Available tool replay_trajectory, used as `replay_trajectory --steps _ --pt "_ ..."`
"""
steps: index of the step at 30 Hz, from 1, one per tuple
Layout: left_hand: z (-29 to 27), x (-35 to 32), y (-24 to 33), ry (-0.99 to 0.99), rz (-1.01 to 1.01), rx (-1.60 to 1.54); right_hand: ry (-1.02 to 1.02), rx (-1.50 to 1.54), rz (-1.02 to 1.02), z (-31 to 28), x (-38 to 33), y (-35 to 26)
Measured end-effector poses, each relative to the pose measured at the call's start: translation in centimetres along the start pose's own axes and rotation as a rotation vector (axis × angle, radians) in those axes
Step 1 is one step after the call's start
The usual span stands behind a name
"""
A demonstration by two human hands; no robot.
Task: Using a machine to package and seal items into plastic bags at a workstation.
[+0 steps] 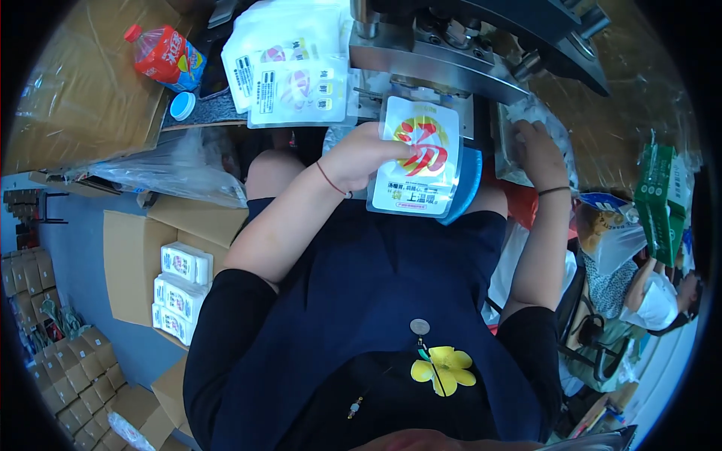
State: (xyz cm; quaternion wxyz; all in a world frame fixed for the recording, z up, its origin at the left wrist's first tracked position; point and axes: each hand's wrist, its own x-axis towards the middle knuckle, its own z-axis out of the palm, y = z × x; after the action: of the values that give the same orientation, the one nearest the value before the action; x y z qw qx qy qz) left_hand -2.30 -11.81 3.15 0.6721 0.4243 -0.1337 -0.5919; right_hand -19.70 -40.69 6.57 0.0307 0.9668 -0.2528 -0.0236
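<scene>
My left hand grips a flat white pouch printed in red and yellow, its thumb lying across the front. The pouch is tilted slightly, above my lap and just in front of a metal machine. Behind it, part of a blue rounded object shows. Over to the right, my right hand reaches into a tray lined with clear plastic. Its fingers are curled downward, and what they hold, if anything, is hidden. Left of the machine lies a stack of similar pouches.
A red-labelled drink bottle and a blue-white round lid sit at the far left. An open carton holds white packs. A green box and a seated person are at right.
</scene>
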Motion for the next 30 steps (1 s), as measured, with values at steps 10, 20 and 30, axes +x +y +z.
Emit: replay_trajectory --steps 10,20,30 --pt "-6.5 -3.9 3.1 0.979 0.960 1.719 0.490 0.085 0.092 1.2 -1.6 -0.3" --pt "-4.3 -6.4 1.1 0.392 0.496 0.703 0.359 0.730 -0.443 -1.4 -3.5 -9.1" --pt "1.7 -3.7 -3.8 0.017 0.242 0.440 0.269 0.775 -0.542 -5.5 -2.8 -9.8"
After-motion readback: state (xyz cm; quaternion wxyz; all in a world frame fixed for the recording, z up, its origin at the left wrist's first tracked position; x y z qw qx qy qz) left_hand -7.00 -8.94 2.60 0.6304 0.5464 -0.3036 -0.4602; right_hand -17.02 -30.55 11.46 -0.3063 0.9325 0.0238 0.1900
